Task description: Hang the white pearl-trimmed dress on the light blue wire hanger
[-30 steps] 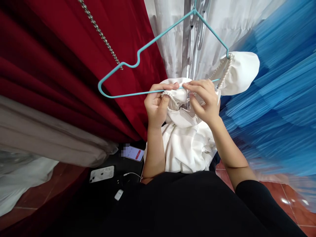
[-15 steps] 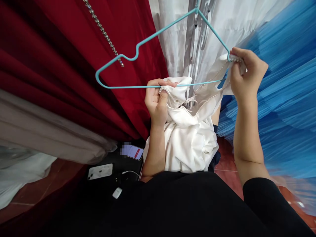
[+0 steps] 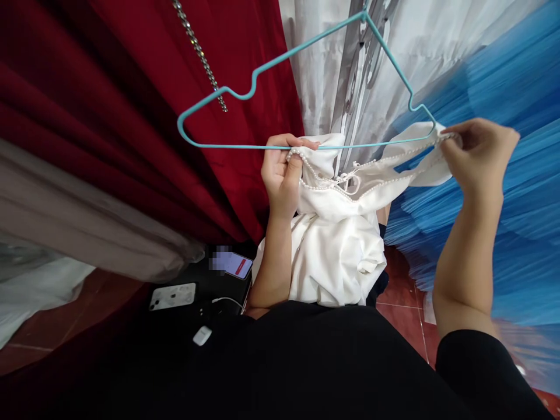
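A white dress (image 3: pixel 336 256) with pearl-beaded edging lies bunched over my lap, its top lifted towards a light-blue hanger (image 3: pixel 301 49). My left hand (image 3: pixel 282 172) is closed on the dress's beaded edge, its fingers also over the hanger's bottom bar. Out to the right, my right hand (image 3: pixel 479 151) pinches the other beaded shoulder part of the dress and pulls it taut. That part lies around the hanger's right corner. The hanger's left end is bare. Its hook runs out of view at the top.
Dark red drapery (image 3: pixel 227 175) with a rhinestone strand (image 3: pixel 201 55) hangs at left; blue tulle (image 3: pixel 472 192) hangs close by at right. A white-backed phone (image 3: pixel 172 296), a lit phone (image 3: pixel 238 265) and a small white case (image 3: pixel 202 335) lie on a black surface at lower left.
My right hand has moved right and slightly down, stretching the dress's shoulder part outwards. The hanger's right corner now shows inside that part. My left hand keeps its hold.
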The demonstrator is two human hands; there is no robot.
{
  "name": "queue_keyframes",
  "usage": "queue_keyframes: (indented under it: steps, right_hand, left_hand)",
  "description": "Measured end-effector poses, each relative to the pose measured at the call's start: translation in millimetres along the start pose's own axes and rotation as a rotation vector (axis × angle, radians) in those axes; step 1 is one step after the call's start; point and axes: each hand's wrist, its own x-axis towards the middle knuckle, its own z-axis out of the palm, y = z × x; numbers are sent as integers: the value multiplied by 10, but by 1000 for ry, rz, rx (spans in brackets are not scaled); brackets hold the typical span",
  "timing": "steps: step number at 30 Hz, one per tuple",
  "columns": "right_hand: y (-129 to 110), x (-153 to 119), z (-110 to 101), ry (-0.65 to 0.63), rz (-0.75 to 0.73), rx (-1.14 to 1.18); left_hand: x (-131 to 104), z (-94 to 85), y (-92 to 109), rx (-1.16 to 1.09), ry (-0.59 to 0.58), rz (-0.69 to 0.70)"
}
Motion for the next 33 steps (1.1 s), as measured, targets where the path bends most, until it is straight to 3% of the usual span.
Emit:
queue_keyframes:
  steps: [3,5,6,8,11,16,21,26,30,33]
  right_hand:
    - [-318,-249,-114,-246,-42,90]
    - [-573,-334,-118,-336,-162,150]
    - [-698,-353,-89,-336,-233,173]
    - [-915,-358,27,-213,-356,125]
    - [-1107,-347,292,-99,-428,50]
    - [-1079,-420,647,-72,-372,108]
    - [-965,-448,709,15,-370,140]
    - [-957,-436,720,-8,-346,147]
    - [-958,-428,686,-19,-330,173]
    - [-955,-418,645,-33,-328,204]
  left_hand:
    - [-21,22,-39,-26,1,-29]
    - [-36,34,-62,-43,2,-42]
    - [-42,38,-73,-51,3,-51]
    - [-51,42,-94,-68,3,-80]
    - [-56,30,-129,-95,-13,-114]
    - [-85,-101,-191,28,-24,-101]
    - [-119,-439,-179,322,270,-16]
    - [97,-803,-30,451,464,28]
    - [410,-924,198,462,468,85]
    - [643,-873,393,504,382,66]
